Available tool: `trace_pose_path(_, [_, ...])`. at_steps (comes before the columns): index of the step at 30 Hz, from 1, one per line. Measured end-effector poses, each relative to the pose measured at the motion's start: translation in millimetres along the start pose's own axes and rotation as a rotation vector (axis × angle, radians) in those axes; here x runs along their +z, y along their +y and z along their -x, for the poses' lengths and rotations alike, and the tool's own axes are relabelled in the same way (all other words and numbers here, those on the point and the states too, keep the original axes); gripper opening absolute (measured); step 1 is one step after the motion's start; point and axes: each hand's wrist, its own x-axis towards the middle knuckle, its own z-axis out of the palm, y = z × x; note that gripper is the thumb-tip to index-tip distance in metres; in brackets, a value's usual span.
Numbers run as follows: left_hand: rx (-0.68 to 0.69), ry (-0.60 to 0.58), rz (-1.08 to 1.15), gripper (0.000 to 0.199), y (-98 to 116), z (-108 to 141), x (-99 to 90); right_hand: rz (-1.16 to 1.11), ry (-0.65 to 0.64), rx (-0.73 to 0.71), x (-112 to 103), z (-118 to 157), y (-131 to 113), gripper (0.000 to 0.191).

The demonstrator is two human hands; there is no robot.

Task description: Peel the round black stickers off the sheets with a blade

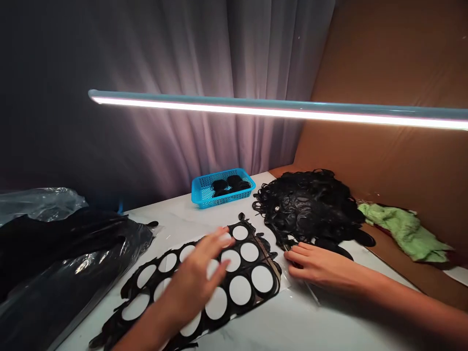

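Note:
A black sheet (210,268) with rows of round white openings lies flat on the white table. Over its middle is my left hand (199,273), fingers spread and slightly blurred, with nothing visible in it. My right hand (310,263) rests to the right of the sheet, fingers bent downward around a thin tool (312,295) whose pale end sticks out below them. Just beyond that hand sits a large heap of black rings and scraps (307,204).
A blue basket (223,199) with black pieces stands at the back. Clear plastic bags with black material (73,258) cover the left side. A green cloth (405,231) lies on cardboard at the right. A lit tube lamp (256,107) spans above the table.

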Motion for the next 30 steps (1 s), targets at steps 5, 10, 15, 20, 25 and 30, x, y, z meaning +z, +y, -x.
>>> trace_pose_path(5, [0.002,-0.255,-0.090,0.053,1.4,10.9,58.3,-0.126,0.061,0.183,-0.7,11.2,-1.8,0.014])
trace_pose_path(10, [0.008,-0.337,-0.134,0.065,-1.1,17.5,70.2,-0.179,0.448,0.254,14.0,22.4,-8.8,0.021])
trace_pose_path(15, [0.072,-0.297,-0.243,0.054,9.1,17.1,68.0,-0.602,0.608,0.785,18.8,14.7,-28.0,0.016])
trace_pose_path(20, [0.211,-0.272,-0.243,0.039,26.5,26.7,70.7,-0.820,0.417,0.855,13.1,10.8,-28.9,0.026])
trace_pose_path(25, [0.179,-0.320,-0.140,0.054,32.4,40.6,70.7,-1.045,0.551,0.917,-0.1,0.0,-31.8,0.047])
trace_pose_path(30, [0.147,-0.339,-0.073,0.057,31.7,45.0,70.5,-1.431,0.412,0.902,0.4,-34.5,-46.8,0.041])
